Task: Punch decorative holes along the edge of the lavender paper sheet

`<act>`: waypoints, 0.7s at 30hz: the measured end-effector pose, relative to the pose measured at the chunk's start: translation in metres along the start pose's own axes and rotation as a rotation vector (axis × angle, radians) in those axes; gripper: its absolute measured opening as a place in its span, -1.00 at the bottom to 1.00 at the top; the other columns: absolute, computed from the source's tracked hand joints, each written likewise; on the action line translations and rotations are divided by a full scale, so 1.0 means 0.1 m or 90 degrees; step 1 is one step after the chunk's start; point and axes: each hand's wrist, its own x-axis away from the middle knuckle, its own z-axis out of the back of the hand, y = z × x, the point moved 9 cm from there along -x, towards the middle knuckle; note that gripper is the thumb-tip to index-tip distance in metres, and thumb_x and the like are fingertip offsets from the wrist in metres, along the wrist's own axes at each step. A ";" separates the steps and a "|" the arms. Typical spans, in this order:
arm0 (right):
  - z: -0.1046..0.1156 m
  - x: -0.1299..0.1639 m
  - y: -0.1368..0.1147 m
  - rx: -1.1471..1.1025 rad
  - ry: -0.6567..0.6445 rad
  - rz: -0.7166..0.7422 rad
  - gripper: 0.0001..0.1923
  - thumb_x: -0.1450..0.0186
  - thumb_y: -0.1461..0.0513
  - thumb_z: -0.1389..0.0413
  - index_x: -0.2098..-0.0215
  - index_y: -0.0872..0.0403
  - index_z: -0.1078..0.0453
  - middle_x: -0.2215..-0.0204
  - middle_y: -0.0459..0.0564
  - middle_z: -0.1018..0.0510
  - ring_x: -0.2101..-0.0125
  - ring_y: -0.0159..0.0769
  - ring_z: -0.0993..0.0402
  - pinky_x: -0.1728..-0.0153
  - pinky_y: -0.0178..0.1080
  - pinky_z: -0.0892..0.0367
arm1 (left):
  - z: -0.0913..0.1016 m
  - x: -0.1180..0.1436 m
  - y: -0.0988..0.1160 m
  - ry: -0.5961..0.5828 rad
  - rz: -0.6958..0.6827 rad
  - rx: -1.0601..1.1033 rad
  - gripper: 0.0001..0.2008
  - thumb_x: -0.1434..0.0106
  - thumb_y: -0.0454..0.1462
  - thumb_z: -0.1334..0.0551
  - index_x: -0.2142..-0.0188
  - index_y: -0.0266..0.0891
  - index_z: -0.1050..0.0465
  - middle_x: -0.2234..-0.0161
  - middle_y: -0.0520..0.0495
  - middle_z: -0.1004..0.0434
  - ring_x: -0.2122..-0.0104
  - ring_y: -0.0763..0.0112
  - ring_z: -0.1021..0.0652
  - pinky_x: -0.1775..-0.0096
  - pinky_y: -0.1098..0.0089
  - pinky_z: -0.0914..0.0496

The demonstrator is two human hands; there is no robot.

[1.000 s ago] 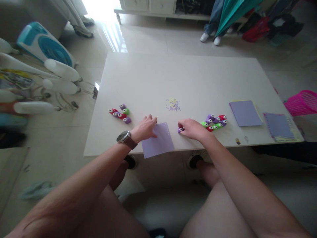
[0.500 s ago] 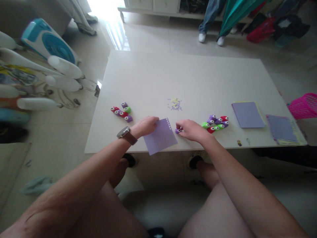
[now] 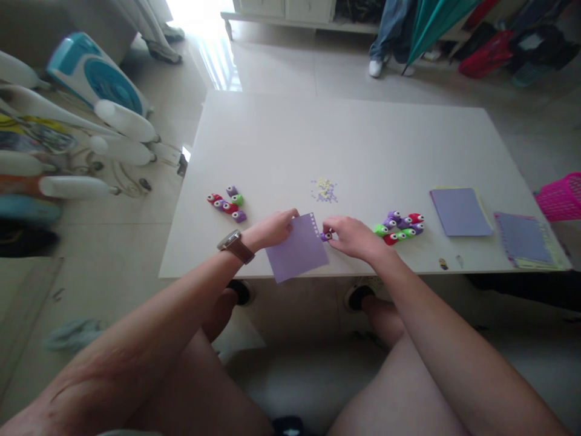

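My left hand (image 3: 276,230) is closed on the upper left edge of a purple sheet of paper (image 3: 297,251). A row of small punched holes runs along the upper part of the sheet's right edge. My right hand (image 3: 351,235) grips a small purple craft punch (image 3: 325,236) at that edge, just below the holes. Whether the paper is inside the punch's slot I cannot tell. Beyond the sheet lies a scatter of yellow and purple punched bits (image 3: 324,189). More red, green and purple punches (image 3: 399,227) are grouped right of my right hand, and another group (image 3: 228,204) sits at the left.
Stacked purple and yellow sheets (image 3: 460,212) lie on the white table (image 3: 363,139) at right, beside a pile of sheets with punched edges (image 3: 524,239). Two small items (image 3: 443,264) rest near the front edge. A pink basket (image 3: 560,197) stands past the right edge. Another person's legs (image 3: 385,36) are beyond.
My right hand has brought the purple craft punch left, up against the paper's edge. My left hand keeps its hold on the sheet. The whole view has shifted slightly.
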 end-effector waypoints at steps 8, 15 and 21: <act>0.00 0.00 -0.02 -0.006 0.012 0.022 -0.84 -0.26 0.38 -0.12 0.24 0.03 -0.45 0.18 0.01 -0.62 0.17 -0.21 -0.50 0.19 -0.30 -0.24 | 0.03 0.02 0.03 -0.003 0.005 0.001 -0.57 -0.29 -0.41 -0.08 -0.13 -0.21 -0.41 0.07 -0.19 -0.65 0.11 0.18 -0.61 0.11 0.27 -0.48; -0.02 0.00 -0.05 -0.019 0.017 0.041 -0.85 -0.26 0.38 -0.12 0.25 0.04 -0.45 0.20 0.02 -0.61 0.17 -0.22 -0.49 0.16 -0.30 -0.25 | 0.02 0.02 0.02 -0.007 0.014 -0.002 -0.56 -0.31 -0.41 -0.08 -0.16 -0.21 -0.37 0.08 -0.20 -0.64 0.11 0.17 -0.60 0.14 0.28 -0.47; -0.06 0.00 -0.11 -0.023 0.006 0.056 -0.85 -0.28 0.37 -0.11 0.25 0.04 -0.46 0.19 0.01 -0.60 0.17 -0.22 -0.49 0.17 -0.30 -0.24 | 0.02 0.02 0.04 -0.001 0.016 0.005 -0.57 -0.31 -0.41 -0.06 -0.15 -0.22 -0.36 0.07 -0.21 -0.63 0.12 0.17 -0.60 0.15 0.27 -0.46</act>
